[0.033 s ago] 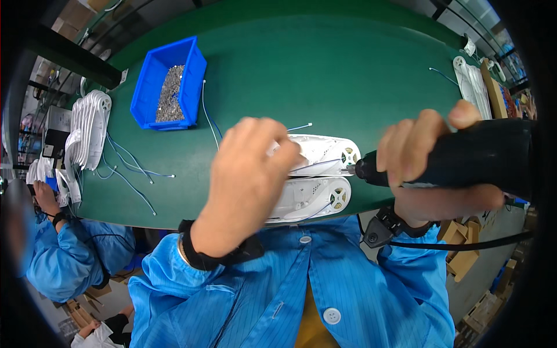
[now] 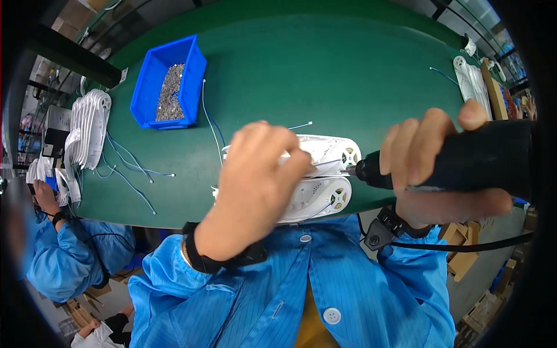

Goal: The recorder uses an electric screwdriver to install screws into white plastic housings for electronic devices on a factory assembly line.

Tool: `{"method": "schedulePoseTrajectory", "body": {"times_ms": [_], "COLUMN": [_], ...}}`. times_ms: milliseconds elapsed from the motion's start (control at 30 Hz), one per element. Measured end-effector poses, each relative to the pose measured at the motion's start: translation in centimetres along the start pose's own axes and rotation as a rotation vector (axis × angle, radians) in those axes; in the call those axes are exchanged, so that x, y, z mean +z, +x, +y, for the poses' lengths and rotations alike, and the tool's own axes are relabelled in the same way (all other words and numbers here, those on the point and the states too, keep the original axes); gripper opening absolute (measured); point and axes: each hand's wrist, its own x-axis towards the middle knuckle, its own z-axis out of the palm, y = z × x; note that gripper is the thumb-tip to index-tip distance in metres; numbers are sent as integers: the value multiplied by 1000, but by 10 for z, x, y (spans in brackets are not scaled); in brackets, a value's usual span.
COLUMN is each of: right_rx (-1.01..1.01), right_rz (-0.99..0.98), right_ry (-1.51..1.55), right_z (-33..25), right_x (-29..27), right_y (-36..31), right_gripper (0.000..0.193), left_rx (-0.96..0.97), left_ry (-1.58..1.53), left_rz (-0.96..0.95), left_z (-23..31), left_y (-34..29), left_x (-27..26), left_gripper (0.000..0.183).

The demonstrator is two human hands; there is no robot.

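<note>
Two white shells are left open on the counter, seemingly unfinished; a power screwdriver is gripped by the right hand; whether anything is pinched by the left hand's curled fingers cannot be told.

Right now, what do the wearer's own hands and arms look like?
Both hands are gloveless. The left hand has a black wristband; the right hand has a black strap with a boxy black unit. Blue sleeves cover the forearms. A black cable runs near the right wrist; its attachment is unclear.
</note>
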Motion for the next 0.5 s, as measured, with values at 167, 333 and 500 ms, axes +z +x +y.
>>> {"method": "schedulePoseTrajectory", "body": {"times_ms": [167, 333, 500], "right_rx": [121, 142, 157], "right_rz": [-27, -20, -18], "right_ry": [-48, -49, -51], "right_z": [-12, -12, -13], "right_x": [18, 23, 26], "right_y": [10, 6, 3], "right_gripper": [77, 76, 75], "left_rx": [-11, -51, -98], "left_ry": [-143, -145, -146], "left_rz": [26, -9, -35], "left_z": [16, 17, 22], "left_y": [-4, -5, -8], "left_x": [14, 8, 10], "left_gripper": [20, 21, 22]}}
